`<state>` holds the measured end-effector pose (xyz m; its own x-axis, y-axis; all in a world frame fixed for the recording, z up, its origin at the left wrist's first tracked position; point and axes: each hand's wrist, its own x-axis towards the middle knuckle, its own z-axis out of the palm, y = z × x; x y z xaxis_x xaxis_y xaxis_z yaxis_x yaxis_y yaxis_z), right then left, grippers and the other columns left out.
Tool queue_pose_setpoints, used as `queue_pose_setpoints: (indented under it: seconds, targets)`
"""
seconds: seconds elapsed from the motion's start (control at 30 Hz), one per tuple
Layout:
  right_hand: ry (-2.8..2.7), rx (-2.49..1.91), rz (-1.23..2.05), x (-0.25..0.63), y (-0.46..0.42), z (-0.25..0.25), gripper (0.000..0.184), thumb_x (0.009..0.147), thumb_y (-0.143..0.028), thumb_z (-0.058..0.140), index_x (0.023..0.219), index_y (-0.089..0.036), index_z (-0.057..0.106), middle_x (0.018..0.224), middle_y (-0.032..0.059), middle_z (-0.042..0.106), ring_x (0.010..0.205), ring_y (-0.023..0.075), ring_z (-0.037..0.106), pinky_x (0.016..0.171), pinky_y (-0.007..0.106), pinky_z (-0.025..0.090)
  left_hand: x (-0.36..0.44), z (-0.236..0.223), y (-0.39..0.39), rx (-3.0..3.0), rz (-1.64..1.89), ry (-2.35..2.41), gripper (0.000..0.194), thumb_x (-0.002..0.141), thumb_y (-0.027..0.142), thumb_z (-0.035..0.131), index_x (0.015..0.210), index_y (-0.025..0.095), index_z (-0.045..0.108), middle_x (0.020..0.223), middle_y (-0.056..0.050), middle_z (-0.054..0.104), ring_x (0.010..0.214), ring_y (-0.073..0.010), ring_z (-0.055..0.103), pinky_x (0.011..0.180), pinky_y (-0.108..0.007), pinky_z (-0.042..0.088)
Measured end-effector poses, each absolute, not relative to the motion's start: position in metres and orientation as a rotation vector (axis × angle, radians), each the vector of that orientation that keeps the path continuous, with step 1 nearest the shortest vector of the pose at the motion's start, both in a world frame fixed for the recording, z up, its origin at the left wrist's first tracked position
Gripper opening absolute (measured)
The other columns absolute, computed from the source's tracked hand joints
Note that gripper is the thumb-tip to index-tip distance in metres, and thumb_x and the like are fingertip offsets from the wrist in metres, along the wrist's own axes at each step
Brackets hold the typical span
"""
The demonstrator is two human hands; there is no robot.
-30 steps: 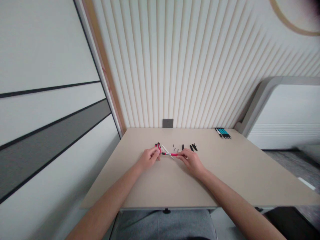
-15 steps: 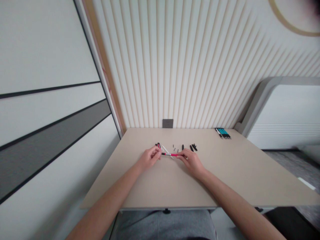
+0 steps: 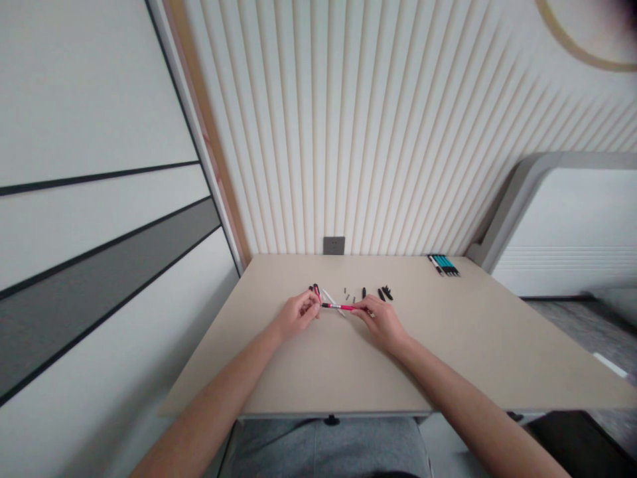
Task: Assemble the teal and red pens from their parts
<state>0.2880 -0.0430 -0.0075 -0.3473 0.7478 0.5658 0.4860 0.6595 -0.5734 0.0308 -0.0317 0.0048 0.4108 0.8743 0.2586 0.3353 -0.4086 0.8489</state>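
Observation:
Between my hands a pink pen (image 3: pixel 344 307) with a black section and a pale band lies nearly level over the table. My right hand (image 3: pixel 377 317) is closed in a pinch on its pink end. At the black end, the fingertips of my left hand (image 3: pixel 299 312) are pinched together against the pen's tip; they hide the very end. Just beyond my left hand are pink and black pen pieces (image 3: pixel 317 289), partly covered by the fingers. A thin white stick (image 3: pixel 327 296), perhaps a refill, lies slanted on the table, passing behind the pen.
Several small grey pieces (image 3: pixel 347 297) lie behind the pen on the table (image 3: pixel 318 372). Black parts (image 3: pixel 381 294) are grouped behind my right hand. A row of pens with blue and black barrels (image 3: pixel 444 265) rests at the back right. A socket (image 3: pixel 334 245) is on the ribbed wall.
Hardly anything differs. Both hands keep their places on the pen, and the loose parts lie as before.

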Motion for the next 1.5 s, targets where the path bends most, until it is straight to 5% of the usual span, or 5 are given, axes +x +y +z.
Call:
queue_pose_setpoints:
  seconds: [0.43,0.6,1.03,1.5]
  targets:
    - [-2.032,-0.965,0.371,0.286,-0.043,-0.01,0.017,0.093,-0.03,0.055,0.092,-0.019,0.069,0.077,0.005,0.064,0.071,0.0168,0.059,0.066,0.028,0.046,0.032,0.003,-0.03,1.936,0.891,1.151,0.046,0.093,0.053,0.039,0.075,0.015,0.058,0.061,-0.001,0.062,0.048,-0.0092,0.049,0.046,-0.019,0.036]
    - [-2.022,-0.98,0.351,0.286,-0.042,-0.011,0.018,0.093,-0.03,0.055,0.091,-0.019,0.069,0.077,0.0053,0.064,0.071,0.0172,0.059,0.065,0.028,0.046,0.03,0.005,-0.031,1.912,0.944,1.036,0.034,0.091,0.049,0.048,0.091,0.016,0.056,0.071,-0.001,0.064,0.052,-0.0085,0.051,0.05,-0.018,0.039]
    - [-2.053,-0.954,0.287,0.285,-0.04,-0.017,0.024,0.095,-0.035,0.051,0.092,-0.019,0.068,0.078,0.0059,0.064,0.071,0.0171,0.059,0.065,0.029,0.047,0.031,0.003,-0.028,1.906,0.949,1.114,0.03,0.089,0.043,0.051,0.08,0.016,0.059,0.069,-0.001,0.066,0.048,-0.0085,0.05,0.049,-0.02,0.039]
    - [-2.116,-0.946,0.041,0.283,-0.043,-0.014,0.02,0.095,-0.028,0.052,0.091,-0.019,0.07,0.075,0.007,0.062,0.071,0.0182,0.057,0.067,0.03,0.046,0.033,0.006,-0.029,1.993,0.932,1.165,0.047,0.092,0.053,0.044,0.066,0.016,0.056,0.052,0.002,0.054,0.046,-0.0092,0.044,0.047,-0.02,0.033]
